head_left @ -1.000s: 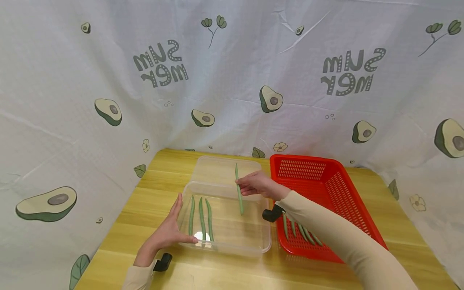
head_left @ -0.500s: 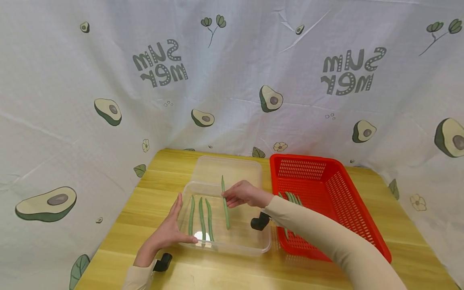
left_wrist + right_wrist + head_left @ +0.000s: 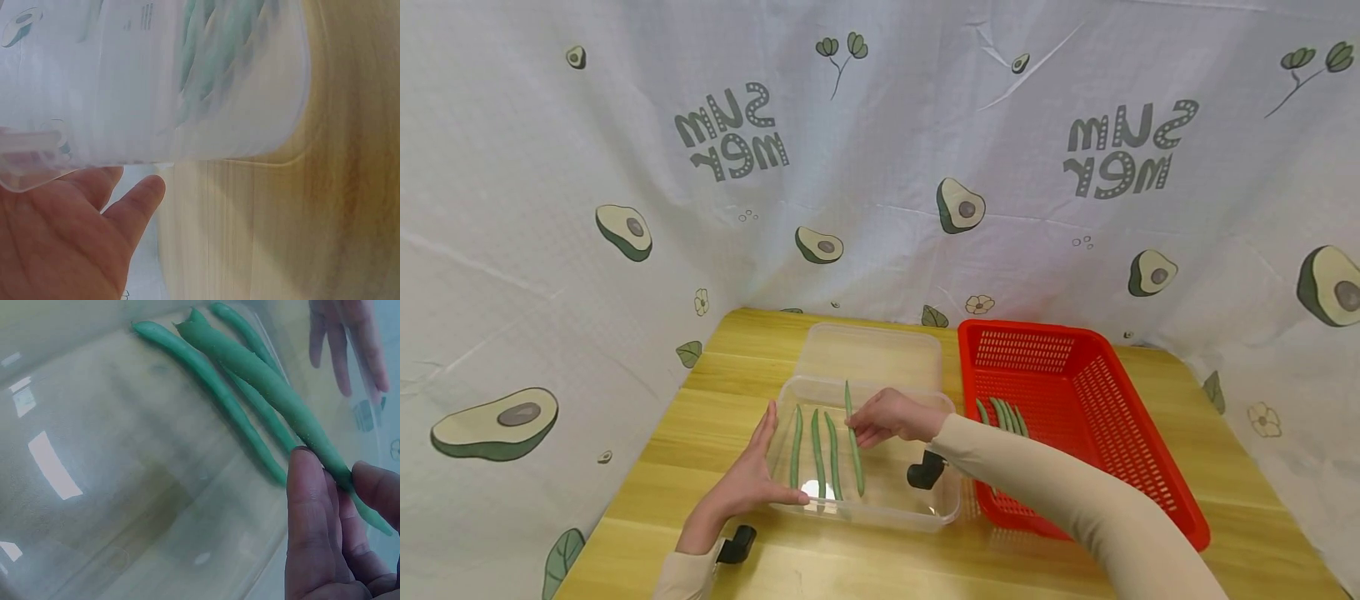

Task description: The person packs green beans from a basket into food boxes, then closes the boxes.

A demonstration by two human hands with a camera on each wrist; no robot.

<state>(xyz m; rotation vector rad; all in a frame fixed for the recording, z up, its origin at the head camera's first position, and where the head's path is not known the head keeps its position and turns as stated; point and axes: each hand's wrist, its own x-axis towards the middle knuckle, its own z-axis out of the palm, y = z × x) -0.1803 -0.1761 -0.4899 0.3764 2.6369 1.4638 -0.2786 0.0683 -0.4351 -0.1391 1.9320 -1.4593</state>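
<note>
Pale printed cloth (image 3: 880, 158): bears "SUM / MER" twice, grey lettering in two lines, mirror-reversed. First print (image 3: 733, 133): beyond and above the left fingers (image 3: 766, 427). Second print (image 3: 1129, 150): beyond, above and to the right of the right fingers (image 3: 871, 415). Left wrist view, above the fingers: small marks (image 3: 147, 17), illegible.

The box (image 3: 895, 518) is glossy plastic; right of it, the basket (image 3: 1060, 400) is plastic. The table (image 3: 865, 562) under it looks wooden, the cloth (image 3: 880, 150) behind it creased.
</note>
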